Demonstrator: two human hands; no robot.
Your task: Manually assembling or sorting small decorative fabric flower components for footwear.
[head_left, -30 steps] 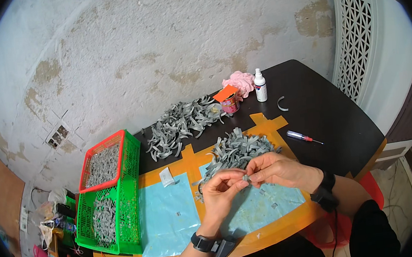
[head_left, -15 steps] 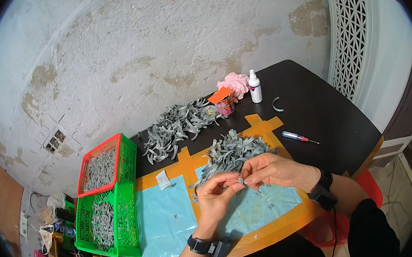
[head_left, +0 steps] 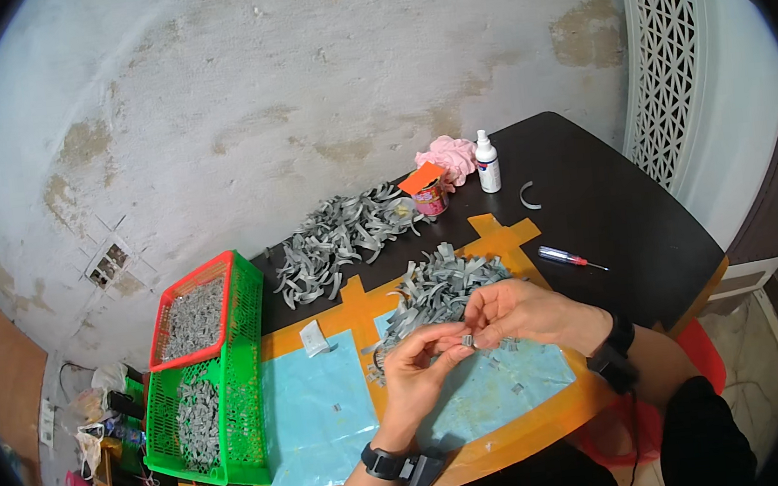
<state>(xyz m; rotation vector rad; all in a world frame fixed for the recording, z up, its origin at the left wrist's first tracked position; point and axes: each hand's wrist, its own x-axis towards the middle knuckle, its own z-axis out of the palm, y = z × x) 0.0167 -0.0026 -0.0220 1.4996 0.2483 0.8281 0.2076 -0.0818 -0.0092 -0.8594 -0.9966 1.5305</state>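
Over the right-hand blue sheet [head_left: 516, 390], both my hands meet with pinched fingers. A small grey ridged piece [head_left: 467, 339] sits between their fingertips. My left hand [head_left: 419, 364] closes on it with thumb and forefinger. From the other side, my right hand [head_left: 529, 316] grips it too, its curled fingers partly hiding the piece. Just behind the hands lies a heap of curved grey strips [head_left: 440, 287]. A few tiny grey bits rest on the blue plastic around them.
A green basket [head_left: 240, 351] at left bears a red-rimmed tray [head_left: 223, 301]; both hold small grey pieces. Further back are another grey strip heap [head_left: 337, 239], a tin can [head_left: 432, 199], pink cloth [head_left: 448, 158] and a white spray bottle [head_left: 487, 166]. A screwdriver [head_left: 570, 258] lies right.
Both hands have shifted slightly right with the small grey piece still pinched between them. The whole view has also moved a little. The heaps and baskets look the same.
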